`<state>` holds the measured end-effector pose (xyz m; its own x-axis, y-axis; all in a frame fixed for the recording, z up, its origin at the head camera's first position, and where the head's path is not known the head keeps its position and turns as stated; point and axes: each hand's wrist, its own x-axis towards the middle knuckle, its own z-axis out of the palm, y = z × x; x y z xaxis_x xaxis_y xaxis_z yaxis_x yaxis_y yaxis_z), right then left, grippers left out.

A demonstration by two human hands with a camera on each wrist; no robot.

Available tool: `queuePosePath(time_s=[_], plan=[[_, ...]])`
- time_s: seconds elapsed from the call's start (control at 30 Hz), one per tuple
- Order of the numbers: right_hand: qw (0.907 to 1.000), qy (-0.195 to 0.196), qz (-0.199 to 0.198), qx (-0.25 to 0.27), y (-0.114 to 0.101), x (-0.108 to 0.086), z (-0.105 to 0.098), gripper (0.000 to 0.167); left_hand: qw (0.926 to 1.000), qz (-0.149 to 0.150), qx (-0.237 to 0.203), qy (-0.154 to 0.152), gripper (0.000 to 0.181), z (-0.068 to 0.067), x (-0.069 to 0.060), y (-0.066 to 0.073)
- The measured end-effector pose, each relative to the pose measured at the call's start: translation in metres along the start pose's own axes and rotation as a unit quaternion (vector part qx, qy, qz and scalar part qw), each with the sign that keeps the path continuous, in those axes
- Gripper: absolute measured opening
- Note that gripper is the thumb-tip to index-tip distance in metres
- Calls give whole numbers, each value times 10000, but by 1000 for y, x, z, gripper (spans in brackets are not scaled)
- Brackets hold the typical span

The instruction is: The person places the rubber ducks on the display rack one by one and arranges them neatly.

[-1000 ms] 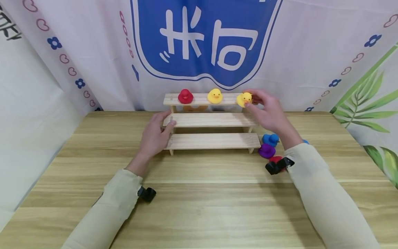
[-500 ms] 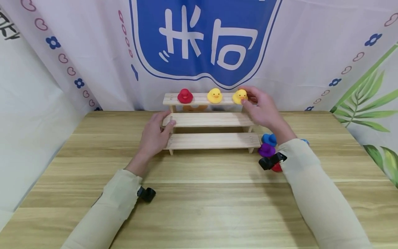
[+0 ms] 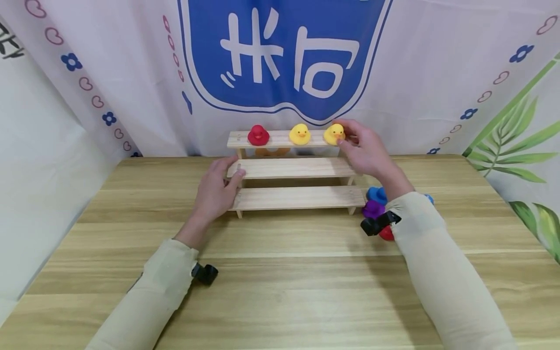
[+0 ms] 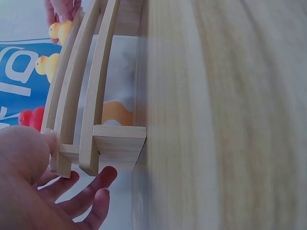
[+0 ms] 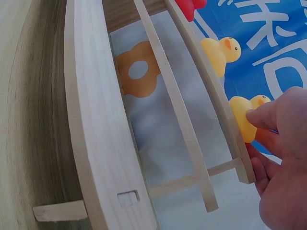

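Note:
A three-tier wooden shelf (image 3: 297, 198) stands on the table. On its top tier, from the left, sit a red duck (image 3: 258, 135), a yellow duck (image 3: 300, 134) and a second yellow duck (image 3: 334, 134) near the right end. My right hand (image 3: 365, 149) pinches that second yellow duck (image 5: 245, 117) between thumb and fingers. At the shelf's left end my left hand (image 3: 215, 189) grips the middle tier, thumb on top; in the left wrist view the left hand (image 4: 53, 182) has its thumb against the wood and fingers around the end.
Right of the shelf, partly behind my right arm, lie a blue duck (image 3: 377, 195), a purple duck (image 3: 373, 209), a red duck (image 3: 387, 234) and another blue piece (image 3: 429, 199). A printed curtain (image 3: 144, 87) hangs behind the wooden table (image 3: 280, 291).
My right hand has moved left along the top tier with the right-hand yellow duck, nearer the middle one. The left hand has kept its grip on the shelf.

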<state>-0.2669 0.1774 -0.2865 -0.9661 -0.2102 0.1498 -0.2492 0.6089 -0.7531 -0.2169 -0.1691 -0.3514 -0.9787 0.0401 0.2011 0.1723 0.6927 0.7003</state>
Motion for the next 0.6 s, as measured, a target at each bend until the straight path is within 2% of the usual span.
queuePosePath(time_s=[0.27,0.6], plan=[[9998,-79,-69,189,3,-4,-5,60,10000,-15,-16,-5,54,-1,0,0],[9982,27,-237,546,7,-21,-15,57,9999,-83,-41,-41,55,-1,-2,1]])
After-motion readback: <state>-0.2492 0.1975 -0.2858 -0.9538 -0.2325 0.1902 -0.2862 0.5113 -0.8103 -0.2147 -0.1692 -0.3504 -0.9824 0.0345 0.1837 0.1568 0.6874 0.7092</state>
